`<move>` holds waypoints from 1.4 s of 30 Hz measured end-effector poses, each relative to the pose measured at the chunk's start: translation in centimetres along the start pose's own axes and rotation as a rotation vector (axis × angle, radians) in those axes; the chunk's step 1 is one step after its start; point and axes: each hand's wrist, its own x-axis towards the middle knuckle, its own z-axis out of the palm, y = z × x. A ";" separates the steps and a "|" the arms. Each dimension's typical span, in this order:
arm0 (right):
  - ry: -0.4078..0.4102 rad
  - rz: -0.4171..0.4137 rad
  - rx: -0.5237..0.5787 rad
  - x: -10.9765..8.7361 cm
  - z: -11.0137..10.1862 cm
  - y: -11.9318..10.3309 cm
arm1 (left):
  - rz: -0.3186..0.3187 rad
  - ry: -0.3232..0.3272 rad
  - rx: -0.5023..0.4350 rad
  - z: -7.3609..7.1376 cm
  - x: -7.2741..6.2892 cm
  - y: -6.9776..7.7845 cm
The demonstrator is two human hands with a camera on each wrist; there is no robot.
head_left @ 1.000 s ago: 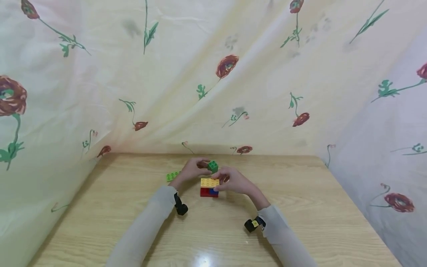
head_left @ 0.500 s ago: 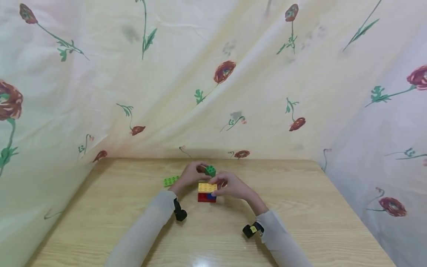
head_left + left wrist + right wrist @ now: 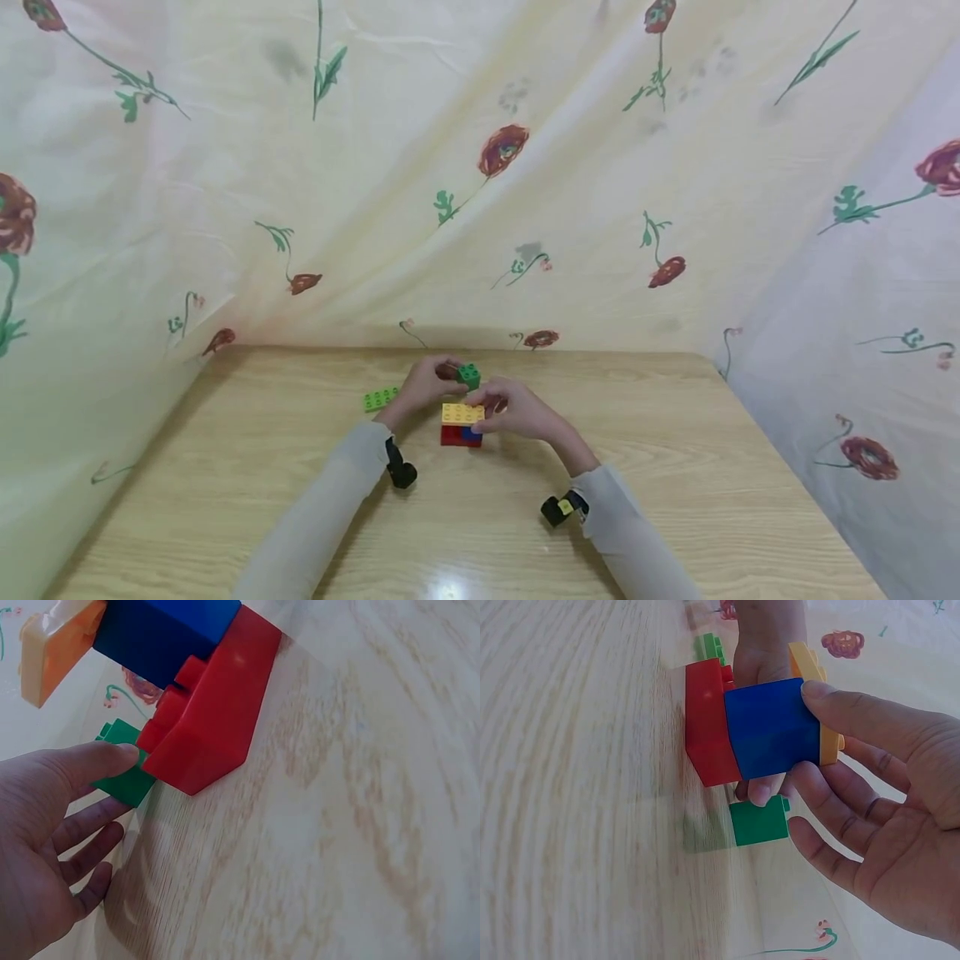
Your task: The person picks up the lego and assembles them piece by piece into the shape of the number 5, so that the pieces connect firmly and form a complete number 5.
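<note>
A stack of toy building bricks stands on the table: a red brick at the bottom, a blue brick over one end of it, and a yellow brick on top. My right hand pinches the blue brick close under the yellow one, thumb on one side and fingers on the other. Behind the stack is a small dark green brick. My left hand holds it between thumb and fingers, near the red brick's end. The fingers behind it are partly hidden.
A light green brick lies on the wooden table, left of my left hand. Flowered cloth hangs along the table's back and sides. Black wrist cameras sit on both wrists.
The head view shifts slightly. Both hands and the bricks keep their positions relative to one another.
</note>
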 end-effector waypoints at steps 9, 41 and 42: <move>-0.008 -0.007 -0.005 0.1 -0.1 0.0 | 0.029 0.021 -0.038 -0.8 -0.1 -0.3; 0.008 0.031 -0.010 0.0 -0.1 0.2 | 0.139 -0.031 -0.094 -4.4 -5.4 2.4; 0.008 0.027 -0.013 0.0 -0.1 0.1 | 0.140 -0.036 -0.088 -4.5 -5.5 2.5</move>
